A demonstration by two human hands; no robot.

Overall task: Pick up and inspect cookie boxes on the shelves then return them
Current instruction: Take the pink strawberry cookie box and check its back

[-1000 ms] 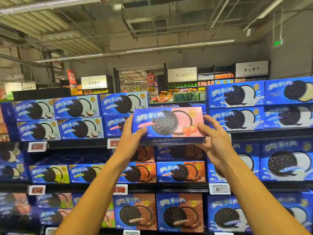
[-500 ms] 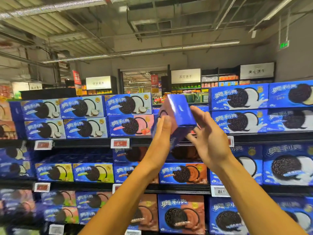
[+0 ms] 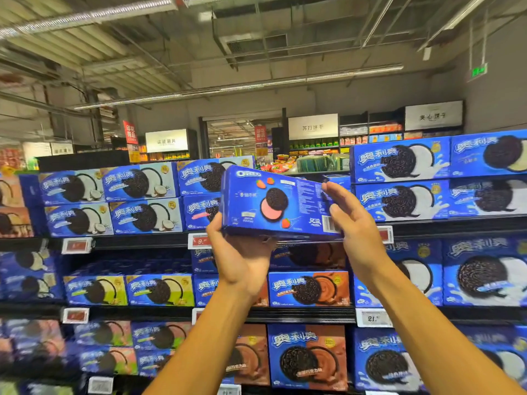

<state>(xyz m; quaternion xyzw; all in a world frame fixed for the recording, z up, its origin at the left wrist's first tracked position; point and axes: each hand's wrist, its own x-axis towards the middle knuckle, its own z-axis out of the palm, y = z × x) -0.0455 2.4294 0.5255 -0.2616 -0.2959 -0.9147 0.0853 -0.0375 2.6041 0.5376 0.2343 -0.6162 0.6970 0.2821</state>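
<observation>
A blue strawberry cookie box [image 3: 273,206] is held up in front of the top shelf, its back face with a pink-filled cookie, small print and a barcode turned toward me. My left hand [image 3: 242,258] cups the box from below at its lower left corner, fingers curled under it. My right hand [image 3: 350,220] holds the right end, thumb on the back face near the barcode. Behind the box, more strawberry boxes [image 3: 199,212] stand on the top shelf.
Shelves [image 3: 142,240] are packed with blue cookie boxes: coconut ones [image 3: 142,215] at upper left, large white-cream ones [image 3: 399,161] at right, chocolate ones [image 3: 310,289] below. Price tags [image 3: 373,319] line the shelf edges. Other aisles and signs lie beyond.
The box was turned over: a second ago its front faced me, half a second ago it showed an end, now the back faces me. Both hands shifted their hold.
</observation>
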